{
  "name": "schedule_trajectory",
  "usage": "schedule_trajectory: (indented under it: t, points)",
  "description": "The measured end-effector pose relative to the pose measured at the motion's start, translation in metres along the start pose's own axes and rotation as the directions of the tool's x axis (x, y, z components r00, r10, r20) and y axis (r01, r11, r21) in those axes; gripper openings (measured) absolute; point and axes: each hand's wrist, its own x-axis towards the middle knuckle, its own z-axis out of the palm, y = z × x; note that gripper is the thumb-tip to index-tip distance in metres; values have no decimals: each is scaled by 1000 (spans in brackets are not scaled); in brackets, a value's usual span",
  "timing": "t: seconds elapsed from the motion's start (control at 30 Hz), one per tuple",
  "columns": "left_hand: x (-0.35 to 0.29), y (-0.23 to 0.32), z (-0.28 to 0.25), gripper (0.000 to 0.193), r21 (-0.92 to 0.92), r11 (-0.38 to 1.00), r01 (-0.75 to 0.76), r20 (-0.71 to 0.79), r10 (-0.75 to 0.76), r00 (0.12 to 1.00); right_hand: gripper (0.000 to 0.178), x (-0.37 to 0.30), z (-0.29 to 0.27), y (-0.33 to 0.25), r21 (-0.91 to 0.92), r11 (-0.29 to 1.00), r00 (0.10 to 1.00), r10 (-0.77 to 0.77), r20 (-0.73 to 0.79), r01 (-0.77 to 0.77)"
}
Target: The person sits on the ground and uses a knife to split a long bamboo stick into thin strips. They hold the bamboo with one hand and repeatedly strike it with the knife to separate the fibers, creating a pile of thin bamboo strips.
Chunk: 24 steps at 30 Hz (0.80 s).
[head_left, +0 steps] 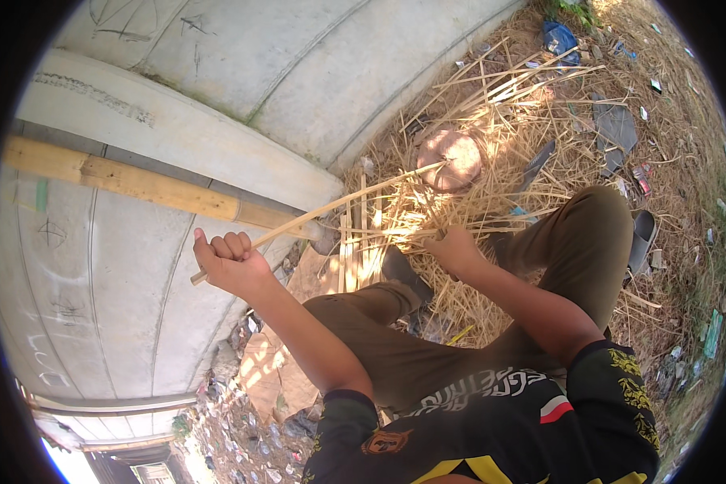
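Note:
A long, pale bamboo strip [331, 205] slants up and to the right, its far end against the top of a round wooden chopping block [448, 160]. My left hand [235, 262] is closed around the strip close to its near end, thumb pointing up. Lower and nearer, between my knees, my right hand [457, 252] is closed with its fingers curled. What it grips is mostly hidden; only a small dark piece shows at the fingers. Thin bamboo shavings [411, 230] lie just beyond that hand.
A concrete panel wall [121, 306] runs along the left, with a thick bamboo pole [137, 179] against it. Split bamboo strips [500, 93] are piled behind the block. Brown cardboard [270, 375] lies by my left leg. Dark scraps [613, 133] and litter cover the right.

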Motion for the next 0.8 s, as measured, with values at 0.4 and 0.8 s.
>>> schedule_trajectory:
  t: [0.4, 0.8]
  points:
    - [-8, 0, 11, 35, 94, 994, -48, -104, 58, 993, 27, 21, 17, 9, -239, 952, 974, -214, -74, 191]
    - [-9, 2, 18, 36, 187, 980, -67, -130, 92, 987, 26, 26, 11, 4, -145, 956, 967, -255, 19, 255]
